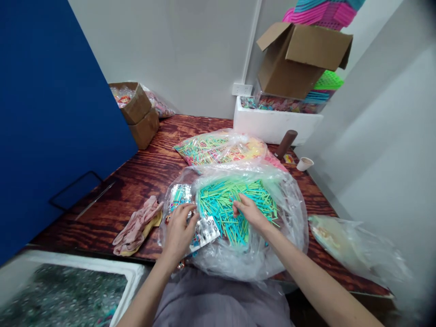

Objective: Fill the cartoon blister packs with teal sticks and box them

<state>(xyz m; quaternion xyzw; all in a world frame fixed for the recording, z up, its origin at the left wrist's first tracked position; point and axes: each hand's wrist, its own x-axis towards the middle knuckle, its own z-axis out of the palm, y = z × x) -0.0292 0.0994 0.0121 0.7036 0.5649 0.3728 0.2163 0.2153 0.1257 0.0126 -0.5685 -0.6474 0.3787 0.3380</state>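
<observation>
The left hand (179, 231) is gripping a foil packet (206, 232) in curled fingers at the near edge of the surface (136, 172). The right hand (248, 211) is resting narrowed fingers on the sticks (221, 204) heaped in a plastic bag (289, 218) beside it; whether they are pinching any cannot be told.

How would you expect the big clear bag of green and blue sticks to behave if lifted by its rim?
Probably floppy: the clear bag is thin, crinkled film slumped open on the table. The loose sticks would likely slide together, perhaps spilling. It looks light for its bulk.
</observation>
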